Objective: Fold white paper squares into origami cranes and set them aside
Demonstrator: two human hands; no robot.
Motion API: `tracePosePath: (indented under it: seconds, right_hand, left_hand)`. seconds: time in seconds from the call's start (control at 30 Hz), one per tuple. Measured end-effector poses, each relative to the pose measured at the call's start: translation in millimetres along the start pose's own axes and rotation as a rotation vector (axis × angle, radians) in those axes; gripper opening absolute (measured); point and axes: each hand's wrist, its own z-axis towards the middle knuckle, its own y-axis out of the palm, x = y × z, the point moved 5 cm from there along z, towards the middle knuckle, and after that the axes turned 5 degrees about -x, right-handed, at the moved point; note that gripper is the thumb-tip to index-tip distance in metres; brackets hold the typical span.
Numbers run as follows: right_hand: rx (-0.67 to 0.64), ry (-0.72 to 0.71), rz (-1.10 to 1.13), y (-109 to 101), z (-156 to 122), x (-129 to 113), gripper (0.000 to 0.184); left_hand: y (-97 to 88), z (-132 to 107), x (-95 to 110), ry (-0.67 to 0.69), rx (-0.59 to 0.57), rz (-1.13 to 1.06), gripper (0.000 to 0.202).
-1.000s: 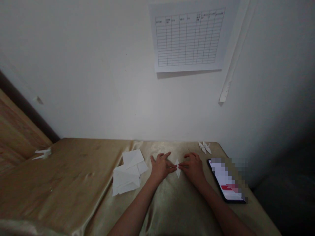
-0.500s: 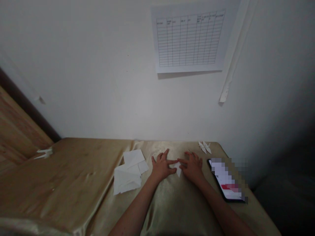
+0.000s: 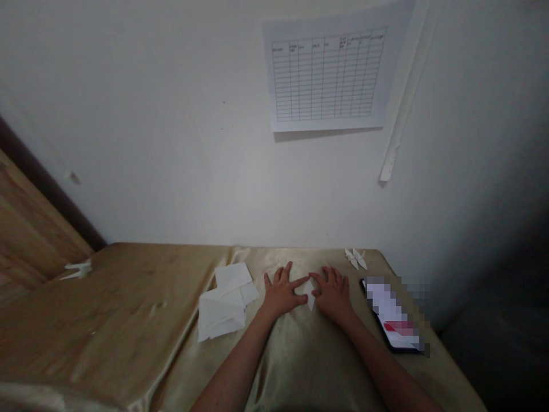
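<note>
while two seemingly finished folded shapes [image 3: 351,259] are lying at two o'clock and flat, apparently unworked sheets [image 3: 221,315] at nine, the left hand [image 3: 281,293] and right hand [image 3: 335,293], both spread, are touching a seemingly part-folded paper diamond [image 3: 311,294] between them.

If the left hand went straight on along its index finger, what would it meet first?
Likely the right hand, whose index fingertip lies beside that of the left hand by the folded paper; whether they touch is unclear.

White folded paper [image 3: 311,294] (golden tablecloth [image 3: 115,309])
</note>
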Motion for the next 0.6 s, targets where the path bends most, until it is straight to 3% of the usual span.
tracePosePath:
  seconds: [0.2,0.37,0.53,0.6]
  right_hand:
    - [0.065,-0.017,0.066,-4.3,-0.3,5.3,0.048]
    - [0.078,-0.089,0.134,-8.8,-1.4,5.9,0.019]
    - [0.100,-0.118,0.127,-9.6,0.4,6.5,0.015]
    - [0.094,-0.129,0.117,-8.9,1.6,7.1,0.015]
  left_hand:
    - [2.7,0.9,-2.5,0.027,0.006,0.025,0.066]
    - [-3.2,-3.9,-0.6,0.056,0.084,-0.066,0.076]
    - [-5.0,-3.9,3.4,0.075,0.091,-0.112,0.025]
    - [-4.2,-2.1,4.0,0.064,0.114,-0.113,0.014]
